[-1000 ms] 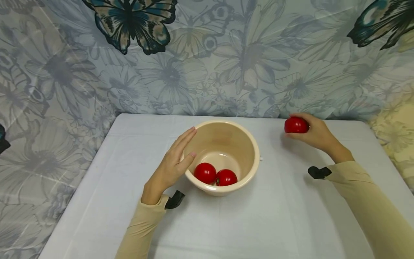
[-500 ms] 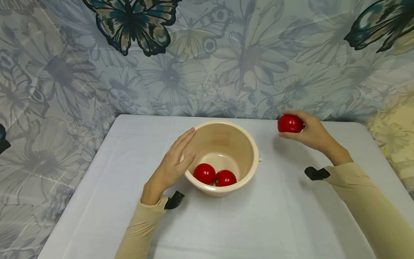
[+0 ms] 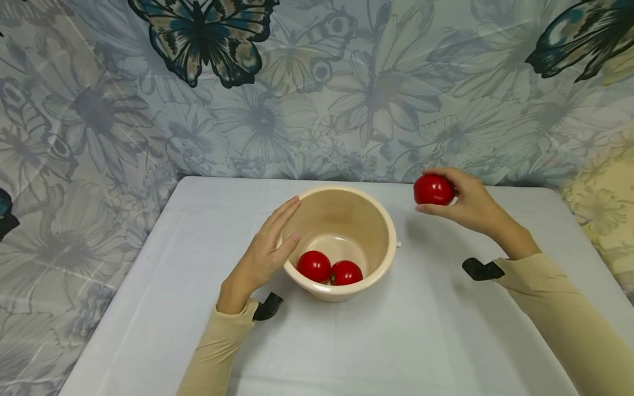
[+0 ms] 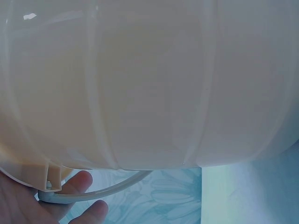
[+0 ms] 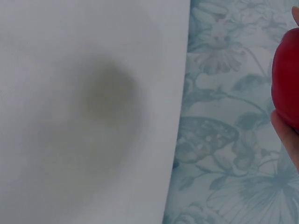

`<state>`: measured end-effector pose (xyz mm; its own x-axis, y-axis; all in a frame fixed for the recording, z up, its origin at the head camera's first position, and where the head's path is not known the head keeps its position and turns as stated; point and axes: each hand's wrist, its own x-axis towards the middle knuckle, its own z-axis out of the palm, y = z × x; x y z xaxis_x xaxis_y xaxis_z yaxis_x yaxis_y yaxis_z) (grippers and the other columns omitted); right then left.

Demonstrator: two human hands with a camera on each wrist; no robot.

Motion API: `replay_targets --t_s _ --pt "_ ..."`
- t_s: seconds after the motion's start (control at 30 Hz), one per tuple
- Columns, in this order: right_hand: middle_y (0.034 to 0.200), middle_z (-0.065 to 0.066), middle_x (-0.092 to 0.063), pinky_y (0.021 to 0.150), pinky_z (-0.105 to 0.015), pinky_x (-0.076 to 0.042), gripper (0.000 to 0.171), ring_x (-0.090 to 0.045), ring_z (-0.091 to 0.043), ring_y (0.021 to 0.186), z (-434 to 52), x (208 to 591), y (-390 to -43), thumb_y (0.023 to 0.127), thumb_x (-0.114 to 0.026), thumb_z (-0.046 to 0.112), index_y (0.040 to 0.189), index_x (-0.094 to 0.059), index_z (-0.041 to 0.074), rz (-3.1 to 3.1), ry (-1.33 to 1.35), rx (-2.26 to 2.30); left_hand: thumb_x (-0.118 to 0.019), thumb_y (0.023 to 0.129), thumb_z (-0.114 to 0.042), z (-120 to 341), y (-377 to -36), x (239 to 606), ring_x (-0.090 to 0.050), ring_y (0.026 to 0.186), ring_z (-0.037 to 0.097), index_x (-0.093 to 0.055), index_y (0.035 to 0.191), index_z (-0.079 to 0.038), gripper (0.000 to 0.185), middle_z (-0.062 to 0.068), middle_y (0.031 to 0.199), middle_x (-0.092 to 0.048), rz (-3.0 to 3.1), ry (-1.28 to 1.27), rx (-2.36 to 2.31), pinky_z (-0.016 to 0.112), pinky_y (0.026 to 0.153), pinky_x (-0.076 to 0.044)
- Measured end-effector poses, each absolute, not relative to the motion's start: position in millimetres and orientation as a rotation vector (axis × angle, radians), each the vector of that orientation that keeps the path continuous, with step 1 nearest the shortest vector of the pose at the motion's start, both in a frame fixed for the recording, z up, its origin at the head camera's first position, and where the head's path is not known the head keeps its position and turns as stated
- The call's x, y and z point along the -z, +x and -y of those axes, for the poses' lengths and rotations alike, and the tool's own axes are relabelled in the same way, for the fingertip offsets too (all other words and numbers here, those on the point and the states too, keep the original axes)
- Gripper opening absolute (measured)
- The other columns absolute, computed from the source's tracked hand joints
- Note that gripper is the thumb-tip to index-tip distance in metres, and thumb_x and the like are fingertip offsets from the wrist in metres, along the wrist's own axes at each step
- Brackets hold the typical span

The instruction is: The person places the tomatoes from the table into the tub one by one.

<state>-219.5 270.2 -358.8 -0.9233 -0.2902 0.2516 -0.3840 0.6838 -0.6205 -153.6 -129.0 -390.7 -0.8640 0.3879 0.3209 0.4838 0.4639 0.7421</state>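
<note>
In the head view a cream plastic bucket (image 3: 376,231) stands tilted toward the camera, and two red tomatoes (image 3: 313,266) lie at its bottom. My left hand (image 3: 262,250) rests against the bucket's left rim with fairly straight fingers and the thumb over the edge. The left wrist view is mostly the bucket's ribbed wall (image 4: 149,84), with my fingers near its bail handle (image 4: 107,192). To the right, my right hand (image 3: 470,201) holds another tomato (image 3: 433,190) between thumb and fingers, above the table. Part of that tomato (image 5: 287,77) shows at the right wrist view's edge.
A white cloth covers the table (image 3: 396,341). Behind it hangs a flower-patterned fabric (image 3: 386,93) with printed butterflies (image 3: 203,38). A dark wrist-camera mount (image 3: 482,269) sticks out from the right cuff, another mount (image 3: 267,306) from the left.
My right hand has carried its tomato leftward, closer to the bucket. The left hand, the bucket and the tomatoes inside have stayed in place.
</note>
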Motion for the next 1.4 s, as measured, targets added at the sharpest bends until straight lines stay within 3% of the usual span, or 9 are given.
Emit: replay_targets --t_s 0.47,1.0,1.27,1.4 --pt "0.133 -0.017 -0.059 0.078 -0.001 -0.043 0.074 -0.058 -0.034 0.110 -247 342 -205 0.072 -0.088 0.009 0.137 -0.054 0.006 2.702 0.712 -1.063 -0.050 0.100 -0.021 129 -152 389 -0.025 0.152 0.018 -0.031 0.156 -0.017 0.060 0.000 0.163 -0.028 2.612 -0.765 1.372 0.047 0.125 -0.022" --pt "0.131 -0.011 -0.062 0.083 -0.004 -0.048 0.073 -0.061 -0.023 0.109 -219 322 -192 0.070 -0.089 0.009 0.136 -0.057 0.007 2.627 0.900 -1.040 -0.049 0.100 -0.022 129 -152 388 -0.023 0.153 0.021 -0.030 0.157 -0.016 0.060 0.001 0.164 -0.027 2.629 -0.764 1.374 0.050 0.124 -0.022" --pt "0.129 -0.010 -0.062 0.086 -0.006 -0.049 0.074 -0.058 -0.011 0.110 -210 318 -190 0.068 -0.089 0.005 0.135 -0.057 0.007 2.572 0.993 -1.040 -0.050 0.100 -0.021 129 -153 388 -0.024 0.152 0.017 -0.031 0.157 -0.017 0.060 0.001 0.164 -0.027 2.626 -0.758 1.370 0.048 0.125 -0.023" --pt "0.128 -0.008 -0.062 0.087 -0.006 -0.049 0.073 -0.058 -0.012 0.111 -205 315 -187 0.069 -0.090 0.006 0.134 -0.057 0.008 2.563 1.016 -1.057 -0.050 0.100 -0.023 129 -153 388 -0.024 0.152 0.017 -0.031 0.157 -0.017 0.060 -0.001 0.164 -0.027 2.628 -0.759 1.372 0.047 0.125 -0.023"
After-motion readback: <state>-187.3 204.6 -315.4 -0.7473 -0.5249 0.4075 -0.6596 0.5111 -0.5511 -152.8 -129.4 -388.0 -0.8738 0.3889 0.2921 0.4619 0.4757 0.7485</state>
